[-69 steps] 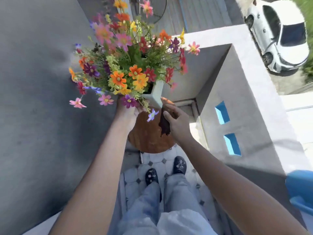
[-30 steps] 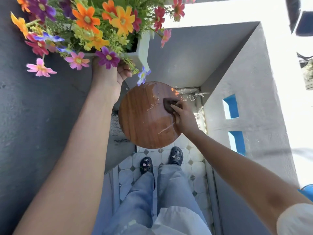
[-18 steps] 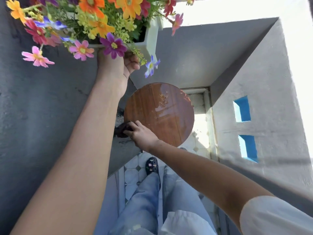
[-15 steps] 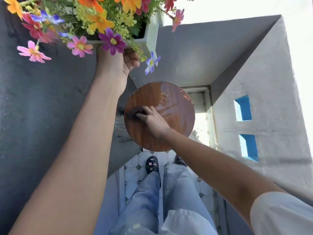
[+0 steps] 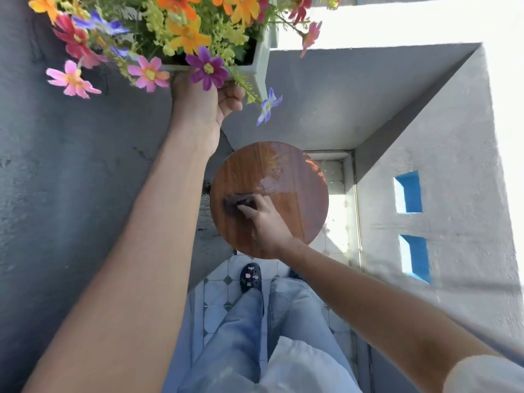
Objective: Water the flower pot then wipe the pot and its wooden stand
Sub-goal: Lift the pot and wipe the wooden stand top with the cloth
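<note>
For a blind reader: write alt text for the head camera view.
Seen from above, the right hand presses a dark cloth on a round wooden stand, wet in patches. The left hand holds a white flower pot lifted above it.

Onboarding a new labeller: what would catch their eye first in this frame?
The bunch of bright orange, pink and purple flowers in a white square pot, held up at top left by the left hand, clear of the stand. Below it, at centre, the round brown wooden stand top with a wet sheen on its far part, where the right hand presses a dark cloth near the left edge.
</note>
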The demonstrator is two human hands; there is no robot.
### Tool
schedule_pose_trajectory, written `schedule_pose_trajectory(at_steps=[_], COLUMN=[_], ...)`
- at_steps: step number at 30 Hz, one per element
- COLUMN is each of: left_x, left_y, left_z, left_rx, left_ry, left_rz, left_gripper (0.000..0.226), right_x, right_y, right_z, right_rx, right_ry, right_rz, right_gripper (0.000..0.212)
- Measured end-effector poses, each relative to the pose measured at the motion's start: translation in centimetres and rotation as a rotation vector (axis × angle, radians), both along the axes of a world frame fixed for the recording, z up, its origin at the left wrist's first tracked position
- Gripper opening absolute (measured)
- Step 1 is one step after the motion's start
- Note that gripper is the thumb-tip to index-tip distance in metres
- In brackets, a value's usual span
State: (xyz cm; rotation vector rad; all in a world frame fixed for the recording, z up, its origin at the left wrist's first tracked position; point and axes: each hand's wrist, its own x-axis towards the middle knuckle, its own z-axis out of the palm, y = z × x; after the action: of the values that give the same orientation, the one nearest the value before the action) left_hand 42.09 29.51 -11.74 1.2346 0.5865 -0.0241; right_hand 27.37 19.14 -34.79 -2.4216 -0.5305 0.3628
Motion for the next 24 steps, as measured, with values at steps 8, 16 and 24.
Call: schedule_pose_trajectory(at_steps=[8,16,24], left_x=[-0.2,-0.3,-1.7], left_y=[-0.8,0.4,-0.4], left_z=[0.5,0.0,-1.2], left_rx=[0.007,0.033,0.056], left_ry=[0.013,0.013,0.041], left_rz=[-0.008,-0.002,0.005], left_gripper=[0.04,0.038,0.038], right_x=[6.3,11.9,5.2], right_y=[4.7,-6.9,4.4], right_z=[-0.2,-1.9,0.5], right_rx=[-0.023,-0.044,0.103], right_ry=[-0.127,-0.056,-0.078], right_rz=[0.183,-0.657,-0.386], right_gripper=[0.05,0.043,0.032])
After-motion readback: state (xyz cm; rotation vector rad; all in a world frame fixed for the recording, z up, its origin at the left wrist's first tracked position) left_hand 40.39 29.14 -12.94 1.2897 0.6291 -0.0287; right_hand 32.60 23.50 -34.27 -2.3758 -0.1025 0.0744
